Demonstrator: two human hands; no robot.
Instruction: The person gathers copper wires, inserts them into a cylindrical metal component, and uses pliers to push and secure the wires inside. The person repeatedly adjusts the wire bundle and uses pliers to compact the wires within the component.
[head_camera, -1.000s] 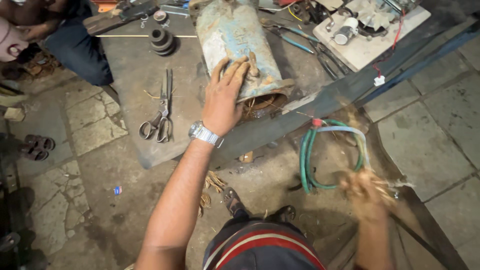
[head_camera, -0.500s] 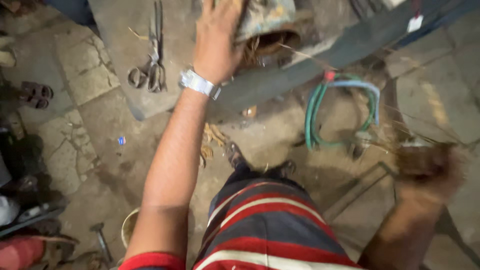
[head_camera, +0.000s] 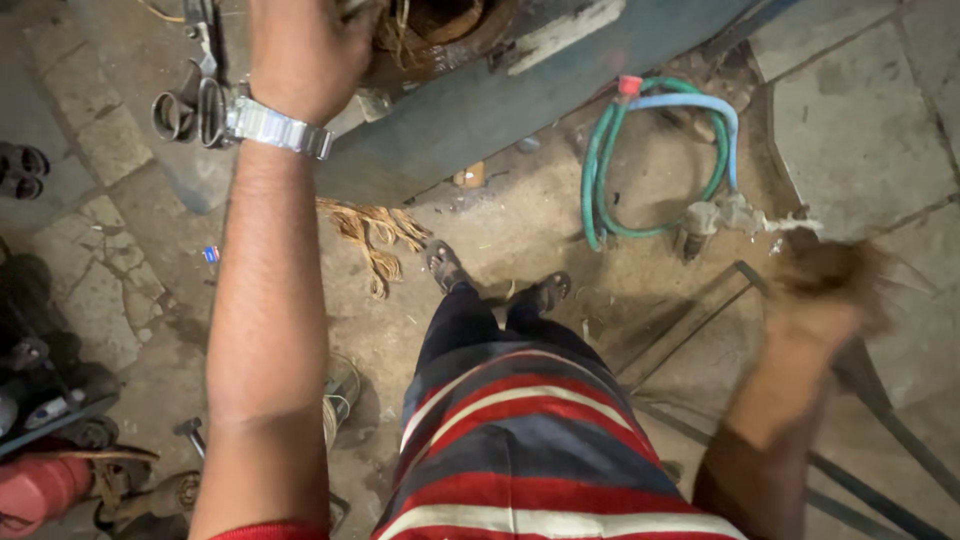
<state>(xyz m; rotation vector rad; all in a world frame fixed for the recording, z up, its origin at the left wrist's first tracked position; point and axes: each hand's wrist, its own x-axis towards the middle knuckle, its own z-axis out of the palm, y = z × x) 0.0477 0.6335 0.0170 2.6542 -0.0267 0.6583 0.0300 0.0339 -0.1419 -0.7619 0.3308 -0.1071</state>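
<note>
The view had tipped further down since the moment before, so the rusty motor housing (head_camera: 440, 30) had slid to the top edge and more of the striped shirt and floor had come in. The left hand (head_camera: 305, 50) lay on the housing's open end, its grip spread flat over the metal beside the copper windings (head_camera: 405, 20) rather than pinching anything. The right hand (head_camera: 825, 290) was a blur out over the floor, well apart from the left; it may have been clutching a tuft of pulled wire, but whether that grip was pressed together I couldn't tell. Scissors (head_camera: 190, 100) lay on the counter (head_camera: 500, 110) just outside the left wrist. Below that wrist a bundle of stripped copper strands (head_camera: 375, 235) lay on the floor, and a green hose (head_camera: 620, 170) was coiled nearer the right hand. By my reckoning some winding was already out, and plenty remained inside the housing.
</note>
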